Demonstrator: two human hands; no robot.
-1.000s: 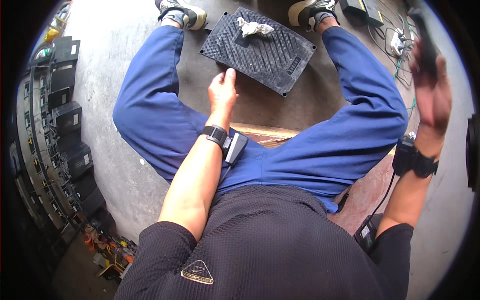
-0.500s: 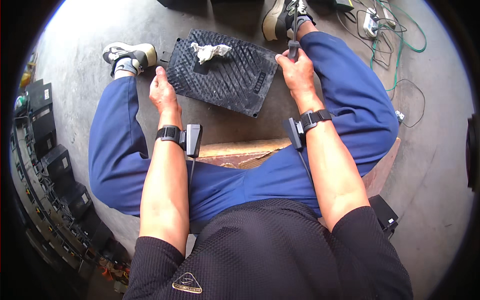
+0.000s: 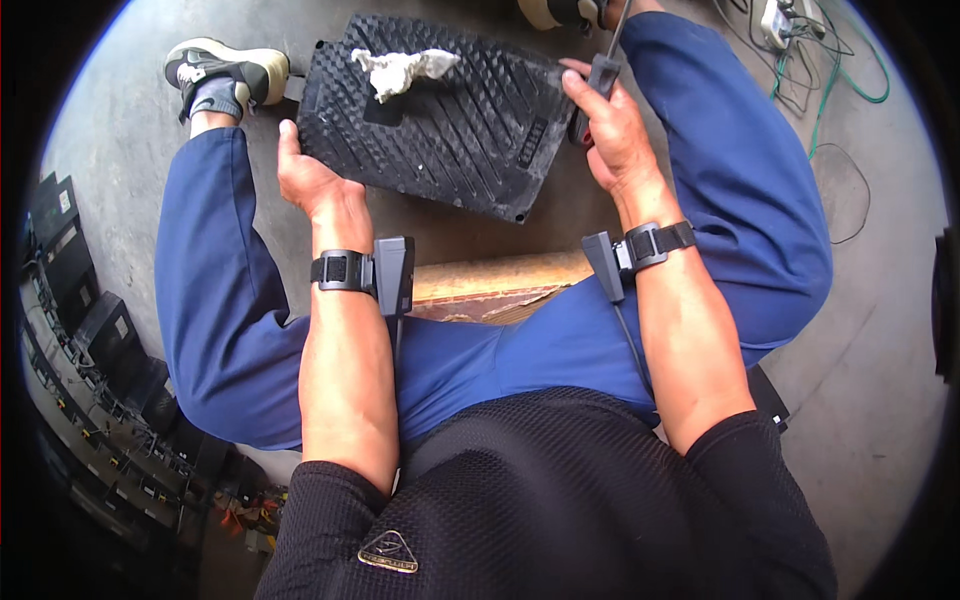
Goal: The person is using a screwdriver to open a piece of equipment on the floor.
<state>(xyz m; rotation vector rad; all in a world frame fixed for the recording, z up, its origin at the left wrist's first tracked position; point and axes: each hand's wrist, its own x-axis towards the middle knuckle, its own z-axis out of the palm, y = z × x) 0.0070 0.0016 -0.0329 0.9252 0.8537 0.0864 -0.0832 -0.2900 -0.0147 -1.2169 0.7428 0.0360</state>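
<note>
A black plastic panel point(image 3: 450, 130) with ribbed and studded texture is between my legs, tilted slightly. My left hand point(image 3: 312, 180) grips its left edge, thumb up, the other fingers mostly hidden under it. In my right hand point(image 3: 618, 130) is a screwdriver point(image 3: 603, 74) with a dark grey handle, its shaft pointing up and away. That same hand is against the panel's right edge; some of its fingers are out of sight. A crumpled white cloth or tissue point(image 3: 392, 72) lies on top of the panel.
A wooden board edge point(image 3: 480, 280) is under my thighs. At the far right, a white power strip point(image 3: 775, 22) lies with tangled cables point(image 3: 850, 92) on the concrete floor point(image 3: 880, 320). Several black boxes point(image 3: 105, 330) line the left side. My left shoe point(image 3: 225, 75) is close to the panel.
The panel looks larger and shifted slightly up and left, with the white cloth still on it. My left hand has come against its edge; my right hand has moved right and down with the screwdriver.
</note>
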